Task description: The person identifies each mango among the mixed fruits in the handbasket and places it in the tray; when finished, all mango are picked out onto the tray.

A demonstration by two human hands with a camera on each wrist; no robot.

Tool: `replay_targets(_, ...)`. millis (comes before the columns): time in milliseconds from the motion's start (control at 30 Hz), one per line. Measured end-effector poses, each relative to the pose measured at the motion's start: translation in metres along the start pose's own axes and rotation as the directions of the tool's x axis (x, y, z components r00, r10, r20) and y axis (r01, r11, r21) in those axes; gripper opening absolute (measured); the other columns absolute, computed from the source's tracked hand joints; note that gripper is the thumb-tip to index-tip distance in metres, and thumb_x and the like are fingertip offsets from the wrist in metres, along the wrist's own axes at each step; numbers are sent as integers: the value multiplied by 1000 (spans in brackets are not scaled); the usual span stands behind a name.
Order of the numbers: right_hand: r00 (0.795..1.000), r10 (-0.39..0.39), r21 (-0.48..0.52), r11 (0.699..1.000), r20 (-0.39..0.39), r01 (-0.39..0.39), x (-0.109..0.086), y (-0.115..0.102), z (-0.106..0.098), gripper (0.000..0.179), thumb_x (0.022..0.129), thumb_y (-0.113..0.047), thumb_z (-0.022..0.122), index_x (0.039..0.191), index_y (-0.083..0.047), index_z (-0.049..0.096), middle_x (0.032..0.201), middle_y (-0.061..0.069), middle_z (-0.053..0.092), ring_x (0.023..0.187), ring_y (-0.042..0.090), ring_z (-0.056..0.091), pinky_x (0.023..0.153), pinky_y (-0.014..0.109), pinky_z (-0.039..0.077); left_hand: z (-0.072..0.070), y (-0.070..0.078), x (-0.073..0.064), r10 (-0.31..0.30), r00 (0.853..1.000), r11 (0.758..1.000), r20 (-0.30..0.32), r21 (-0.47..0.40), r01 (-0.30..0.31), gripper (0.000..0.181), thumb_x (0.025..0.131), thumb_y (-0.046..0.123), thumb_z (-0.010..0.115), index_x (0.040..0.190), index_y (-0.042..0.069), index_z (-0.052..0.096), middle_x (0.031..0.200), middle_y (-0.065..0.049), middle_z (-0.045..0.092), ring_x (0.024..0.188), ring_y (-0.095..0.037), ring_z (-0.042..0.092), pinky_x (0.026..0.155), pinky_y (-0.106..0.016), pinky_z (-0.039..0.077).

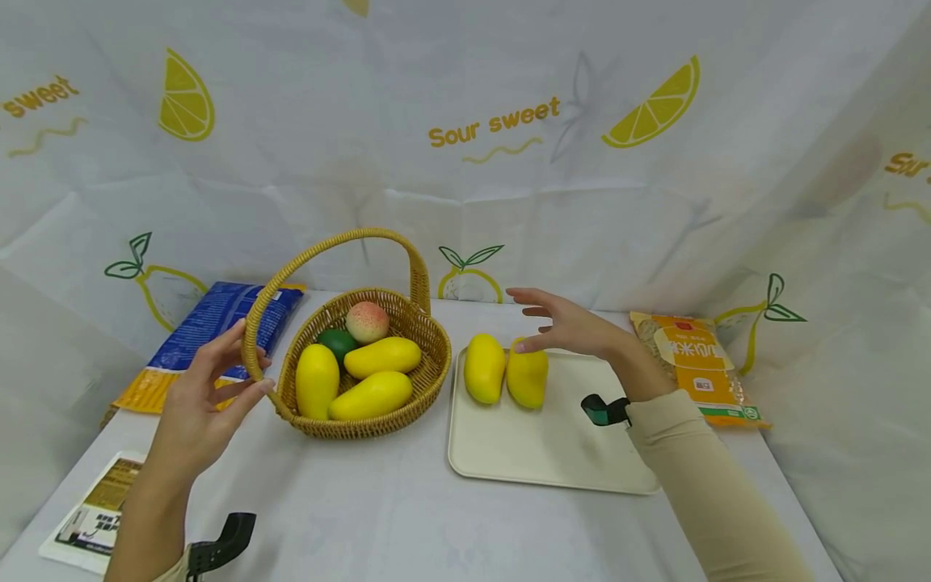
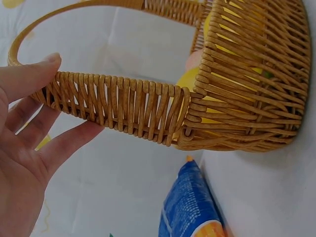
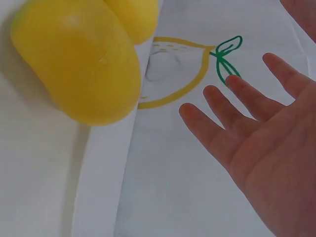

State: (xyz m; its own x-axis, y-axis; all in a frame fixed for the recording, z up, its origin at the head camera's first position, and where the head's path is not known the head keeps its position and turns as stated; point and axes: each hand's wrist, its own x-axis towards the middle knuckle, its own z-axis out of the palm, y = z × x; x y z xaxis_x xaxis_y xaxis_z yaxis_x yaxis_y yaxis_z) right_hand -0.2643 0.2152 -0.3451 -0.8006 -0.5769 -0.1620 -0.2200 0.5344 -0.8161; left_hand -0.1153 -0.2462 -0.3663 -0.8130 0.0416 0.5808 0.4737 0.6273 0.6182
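My left hand [image 1: 200,404] holds the side of the wicker basket's handle [image 1: 256,323], thumb on one face and fingers on the other, as the left wrist view shows. Inside the woven basket [image 1: 439,376] lie several yellow mangoes [image 1: 371,396], a pink-and-cream peach [image 1: 367,322] and a partly covered dark green fruit [image 1: 336,343]. Two more mangoes [image 1: 483,369] lie side by side on the cream tray [image 1: 538,457]. Above the right one of these hovers my right hand [image 1: 570,325], fingers spread and nothing in them; the right wrist view shows them apart from the mango [image 3: 79,59].
Behind the basket at left lies a blue and orange bag [image 1: 211,327]. An orange and clear food packet [image 1: 698,368] is at the tray's back right. A white packet [image 1: 94,517] lies at front left, partly behind my forearm. A lemon-print curtain [image 1: 327,186] hangs behind the table.
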Motion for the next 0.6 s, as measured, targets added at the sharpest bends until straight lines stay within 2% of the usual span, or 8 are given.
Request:
replay_targets(167, 999, -43, 3, 999, 22, 43, 4, -15, 5, 88, 89, -23, 79, 162, -17, 29, 169, 13, 25, 154, 40, 30, 124, 63, 31, 0, -1, -1, 9, 1000, 1000, -5, -15, -9, 95, 73, -29, 72, 155, 10, 42, 116, 24, 57, 112, 17, 55, 85, 2, 48)
replay_targets(600, 990, -114, -11, 993, 85, 115, 17, -44, 25, 80, 89, -17, 78, 158, -17, 38, 167, 4, 32, 152, 35, 35, 124, 57, 35, 1, -1, -2, -2, 1000, 999, -21, -46, 1, 94, 73, -29, 71, 154, 9, 43, 117, 25, 59, 112, 15, 57, 85, 1, 49)
